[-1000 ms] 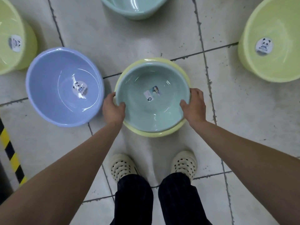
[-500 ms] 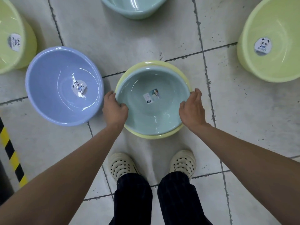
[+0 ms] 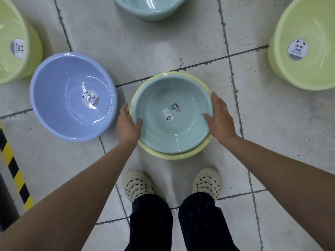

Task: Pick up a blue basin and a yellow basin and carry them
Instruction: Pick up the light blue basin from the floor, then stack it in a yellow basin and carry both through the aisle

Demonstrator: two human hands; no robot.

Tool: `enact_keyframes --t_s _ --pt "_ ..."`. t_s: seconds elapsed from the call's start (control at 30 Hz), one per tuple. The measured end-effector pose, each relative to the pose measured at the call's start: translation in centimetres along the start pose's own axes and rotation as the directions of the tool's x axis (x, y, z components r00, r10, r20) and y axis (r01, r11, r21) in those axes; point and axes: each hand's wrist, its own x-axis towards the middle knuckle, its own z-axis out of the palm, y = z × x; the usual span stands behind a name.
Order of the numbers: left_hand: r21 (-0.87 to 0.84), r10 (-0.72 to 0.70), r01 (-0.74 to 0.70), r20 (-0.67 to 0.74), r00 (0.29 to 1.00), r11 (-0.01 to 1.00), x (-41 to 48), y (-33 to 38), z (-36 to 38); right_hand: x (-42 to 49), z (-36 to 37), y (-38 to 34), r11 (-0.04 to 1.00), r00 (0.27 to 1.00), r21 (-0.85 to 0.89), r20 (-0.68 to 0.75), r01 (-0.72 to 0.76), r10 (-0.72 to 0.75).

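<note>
Nesting: blue basin [image 3: 172, 122] inside yellow basin [image 3: 174, 156]

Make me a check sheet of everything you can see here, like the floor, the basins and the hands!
surface: pale tiled floor with dark grout lines and specks.
job's things: teal-blue basin nested inside a yellow basin, between the hands.
clutter: periwinkle basin to the left; two more yellow basins at the far left and right; another teal basin at the top edge.
hands: left hand and right hand on opposite rims of the nested pair, fingers loose rather than clenched.
cables: nothing seen.
surroundings: yellow-black hazard tape at the left; cream perforated shoes and dark trousers below.
</note>
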Motion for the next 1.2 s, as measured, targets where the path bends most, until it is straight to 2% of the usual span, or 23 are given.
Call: enact_keyframes --t_s 0.07,0.13,0.23,0.33,0.47,0.83,1.0,1.07,1.2 --pt "-0.062 -0.073 0.076 0.053 0.996 0.995 0.7 -0.4 -0.3 0.3 -0.6 0.6 0.956 0.982 0.229 0.066 -0.186 0.175" --pt "-0.127 -0.174 0.193 0.147 0.974 0.973 1.3 -0.9 -0.6 0.4 -0.7 1.1 0.857 0.935 0.375 0.182 -0.352 0.305" --pt "-0.209 -0.278 0.347 0.297 0.913 0.914 0.9 -0.9 -1.1 0.3 -0.7 1.6 0.765 0.896 0.468 0.259 -0.442 0.36" --pt "-0.228 -0.267 0.343 0.305 0.914 0.911 -0.5 0.2 -2.1 -0.5 -2.5 1.0 0.734 0.904 0.528 0.241 -0.428 0.353" --pt "-0.29 -0.23 0.327 0.321 0.919 0.899 -3.0 5.3 -3.2 -2.5 -7.8 -0.1 0.646 0.914 0.652 0.213 -0.396 0.346" --pt "-0.411 -0.115 0.291 0.401 0.909 0.864 -12.0 27.8 -4.9 -8.3 -30.1 -1.1 0.548 0.917 0.792 0.037 -0.269 0.397" --pt "-0.428 -0.022 0.224 0.429 0.903 0.875 -14.7 36.2 -4.6 -10.5 -37.1 -0.2 0.482 0.912 0.85 -0.006 -0.211 0.41" --pt "-0.429 0.005 0.216 0.458 0.889 0.877 -15.2 39.0 -4.2 -10.6 -39.2 0.2 0.451 0.896 0.866 -0.011 -0.214 0.445" --pt "-0.398 0.081 0.195 0.58 0.811 0.897 -15.1 43.0 -2.3 -10.1 -41.8 1.7 0.377 0.836 0.88 0.04 -0.288 0.547"
